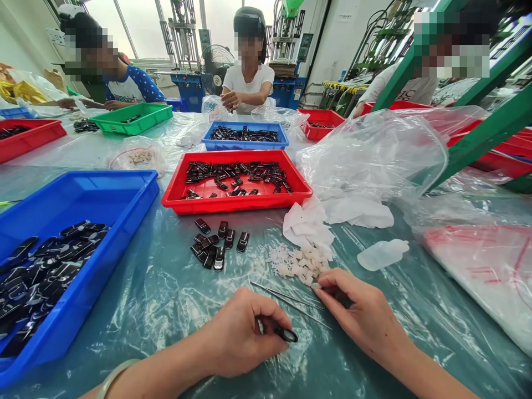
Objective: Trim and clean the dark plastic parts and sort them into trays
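Observation:
My left hand (245,330) is closed around a small black part (286,334) whose ring-shaped end sticks out past the thumb and forefinger. At the near edge of a pile of small off-white pieces (301,266), my right hand (359,310) pinches one piece between thumb and forefinger. Two thin metal rods (291,303) lie on the plastic between my hands. Beyond my left hand, several glossy black parts (219,257) with silver trim sit in a loose cluster. Small clear-white bits (279,256) lie beside the off-white pile.
A blue tray (120,244) of black parts stands at left, a red tray (236,206) ahead, another blue tray (245,145) behind it. White cloth (307,227), a translucent bottle (382,255), clear bags (374,155) and a green post (482,144) are at right. Three people sit across the table.

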Available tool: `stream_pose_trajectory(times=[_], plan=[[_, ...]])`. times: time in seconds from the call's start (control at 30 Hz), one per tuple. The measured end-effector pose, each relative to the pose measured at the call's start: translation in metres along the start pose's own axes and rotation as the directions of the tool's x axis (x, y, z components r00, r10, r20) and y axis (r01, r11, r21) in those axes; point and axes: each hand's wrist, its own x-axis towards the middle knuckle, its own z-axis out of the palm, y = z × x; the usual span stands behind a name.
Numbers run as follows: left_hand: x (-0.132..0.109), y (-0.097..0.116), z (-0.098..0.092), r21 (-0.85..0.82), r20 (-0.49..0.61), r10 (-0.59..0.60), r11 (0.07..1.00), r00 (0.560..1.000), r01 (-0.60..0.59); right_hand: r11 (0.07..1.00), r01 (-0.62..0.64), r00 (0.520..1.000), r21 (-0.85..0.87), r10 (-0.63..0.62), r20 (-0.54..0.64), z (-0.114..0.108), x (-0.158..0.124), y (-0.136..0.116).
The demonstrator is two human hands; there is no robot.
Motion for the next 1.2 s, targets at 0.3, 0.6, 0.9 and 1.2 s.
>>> stream_pose_trajectory(times=[0.3, 0.6, 0.9, 1.2], plan=[[0.0, -0.001, 0.0, -0.01, 0.013, 0.005, 1.0, 1.0, -0.004, 0.999, 0.037, 0.999, 0.036, -0.036, -0.039, -0.014, -0.005, -0.009], [0.0, -0.003, 0.0, -0.045, 0.015, 0.011, 0.999, 1.0, -0.01, 0.865, 0.17, 0.984, 0.472, -0.178, -0.028, -0.007, -0.01, -0.047], [0.001, -0.005, 0.002, -0.078, -0.001, 0.032, 0.996, 0.999, -0.032, 0.872, 0.302, 0.953, 0.386, -0.272, -0.133, 0.01, -0.016, -0.051], [0.001, -0.005, 0.003, -0.022, -0.017, 0.023, 0.999, 1.0, -0.023, 0.891, 0.419, 0.906, 0.175, -0.396, -0.151, 0.01, -0.022, -0.048]])
